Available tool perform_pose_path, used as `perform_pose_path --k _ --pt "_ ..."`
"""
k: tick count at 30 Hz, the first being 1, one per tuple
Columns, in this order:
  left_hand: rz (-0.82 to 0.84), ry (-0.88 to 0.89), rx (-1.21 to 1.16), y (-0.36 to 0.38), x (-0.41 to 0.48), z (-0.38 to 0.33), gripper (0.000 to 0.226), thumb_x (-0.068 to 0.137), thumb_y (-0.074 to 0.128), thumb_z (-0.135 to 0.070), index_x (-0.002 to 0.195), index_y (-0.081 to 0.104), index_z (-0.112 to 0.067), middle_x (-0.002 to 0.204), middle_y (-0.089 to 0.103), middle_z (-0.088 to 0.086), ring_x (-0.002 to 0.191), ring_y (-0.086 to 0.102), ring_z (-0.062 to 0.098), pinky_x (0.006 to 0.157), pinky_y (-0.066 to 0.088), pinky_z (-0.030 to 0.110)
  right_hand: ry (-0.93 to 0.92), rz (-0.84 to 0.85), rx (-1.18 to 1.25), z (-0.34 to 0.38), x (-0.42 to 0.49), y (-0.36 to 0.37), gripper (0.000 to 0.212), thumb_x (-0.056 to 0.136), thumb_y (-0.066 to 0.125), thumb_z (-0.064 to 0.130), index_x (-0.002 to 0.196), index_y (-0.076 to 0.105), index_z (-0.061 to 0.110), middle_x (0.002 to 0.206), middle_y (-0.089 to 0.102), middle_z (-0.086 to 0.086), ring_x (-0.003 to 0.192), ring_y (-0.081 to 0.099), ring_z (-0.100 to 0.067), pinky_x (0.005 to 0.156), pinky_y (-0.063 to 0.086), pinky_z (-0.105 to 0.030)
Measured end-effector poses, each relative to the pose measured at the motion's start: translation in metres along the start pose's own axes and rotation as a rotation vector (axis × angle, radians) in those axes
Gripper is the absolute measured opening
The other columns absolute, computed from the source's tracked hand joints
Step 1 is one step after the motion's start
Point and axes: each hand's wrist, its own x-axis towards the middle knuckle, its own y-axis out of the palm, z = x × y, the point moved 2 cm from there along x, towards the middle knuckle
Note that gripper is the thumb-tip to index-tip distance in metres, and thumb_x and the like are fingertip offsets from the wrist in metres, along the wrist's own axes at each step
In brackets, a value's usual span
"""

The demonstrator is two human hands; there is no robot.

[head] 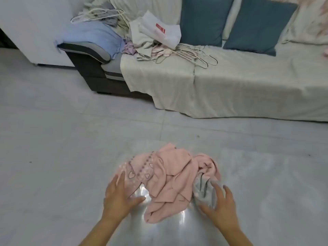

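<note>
Pink garment [170,178] crumpled before the sofa [230,86], unfolded; left hand [119,194] and right hand [221,201] rest spread-fingered on its sides, gripping nothing.

Living room of a home, seen from where I kneel. A sofa [230,89] under a cream throw carries two teal cushions [200,20], loose clothes hangers [195,55], a white plastic bag [159,32] and crumpled laundry; a blue garment [92,35] drapes its armrest. A pink garment [170,176] lies on the glossy grey tiled floor [71,139] before me.
</note>
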Motion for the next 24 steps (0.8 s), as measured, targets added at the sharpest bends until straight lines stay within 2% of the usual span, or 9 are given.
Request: perform_pose_path --k 3,5,9,11,13,16,18,20,24 --pt "-0.012 0.058 0.075 0.016 0.059 -0.031 0.127 0.043 0.067 -0.079 0.145 0.001 -0.042 0.157 -0.002 -0.001 0.143 -0.001 0.029 0.110 0.019 0.060 -0.007 0.022 -0.002 0.023 0.052 0.027 0.103 0.051 0.061 0.074 0.141 0.027 0.038 0.156 0.007 -0.007 0.141 0.014 -0.030 0.108 0.027 -0.049" --pt "0.038 0.105 0.132 0.037 0.097 -0.044 0.124 0.045 0.068 -0.078 0.141 -0.007 -0.051 0.156 -0.012 -0.006 0.143 -0.010 0.030 0.109 0.010 0.063 -0.013 0.091 -0.070 0.031 0.083 0.050 0.108 0.055 0.063 0.076 0.143 0.011 0.045 0.157 -0.010 -0.003 0.142 -0.001 -0.034 0.109 0.022 -0.054" --pt "0.174 0.237 0.212 0.098 0.128 -0.049 0.123 0.029 0.047 -0.096 0.125 -0.023 -0.066 0.158 -0.007 -0.002 0.143 -0.005 0.034 0.110 0.012 0.063 -0.078 0.207 -0.202 0.019 0.111 0.099 0.112 0.055 0.062 0.077 0.139 -0.008 0.055 0.152 -0.031 0.003 0.137 -0.023 -0.045 0.108 0.020 -0.063" --pt "0.195 0.271 0.311 0.121 0.123 -0.054 0.117 0.033 0.037 -0.098 0.128 -0.021 -0.063 0.157 -0.008 -0.004 0.141 -0.005 0.038 0.110 0.009 0.065 -0.112 0.200 -0.249 0.013 0.117 0.107 0.105 0.059 0.060 0.074 0.140 -0.004 0.054 0.152 -0.030 0.006 0.137 -0.015 -0.048 0.105 0.026 -0.063" --pt "0.121 0.318 0.374 0.139 0.106 -0.060 0.110 0.042 0.026 -0.098 0.134 -0.017 -0.058 0.157 -0.007 -0.002 0.141 -0.003 0.038 0.111 0.006 0.062 -0.152 0.164 -0.260 0.009 0.118 0.109 0.096 0.065 0.060 0.069 0.140 0.001 0.054 0.155 -0.021 0.006 0.138 -0.003 -0.047 0.102 0.028 -0.062" --pt "0.030 0.365 0.323 0.162 0.079 -0.070 0.103 0.048 0.018 -0.096 0.137 -0.014 -0.055 0.158 -0.005 0.000 0.141 0.001 0.036 0.111 0.009 0.059 -0.203 0.112 -0.222 -0.005 0.110 0.107 0.087 0.072 0.059 0.060 0.142 0.009 0.050 0.157 -0.009 0.004 0.136 0.008 -0.045 0.101 0.031 -0.059" --pt "0.052 0.359 0.301 0.178 0.062 -0.076 0.107 0.045 0.009 -0.098 0.138 -0.014 -0.051 0.158 -0.007 0.001 0.142 0.000 0.035 0.112 0.009 0.057 -0.252 0.070 -0.211 -0.019 0.100 0.102 0.082 0.073 0.061 0.054 0.143 0.018 0.045 0.159 -0.004 0.003 0.134 0.015 -0.044 0.102 0.031 -0.055" --pt "0.050 0.362 0.294 0.196 0.044 -0.080 0.108 0.045 0.005 -0.099 0.138 -0.017 -0.048 0.157 -0.008 0.002 0.142 -0.001 0.034 0.113 0.009 0.057 -0.282 0.076 -0.225 -0.039 0.092 0.093 0.079 0.075 0.062 0.049 0.143 0.021 0.042 0.159 -0.004 0.003 0.132 0.020 -0.041 0.102 0.032 -0.051" --pt "0.091 0.350 0.266 0.237 -0.004 -0.101 0.104 0.046 0.004 -0.098 0.132 -0.027 -0.050 0.156 -0.015 0.001 0.142 -0.005 0.036 0.112 0.010 0.058 -0.250 0.148 -0.272 -0.093 0.070 0.062 0.076 0.082 0.055 0.048 0.144 0.011 0.044 0.157 -0.016 0.007 0.132 0.017 -0.036 0.105 0.031 -0.046"
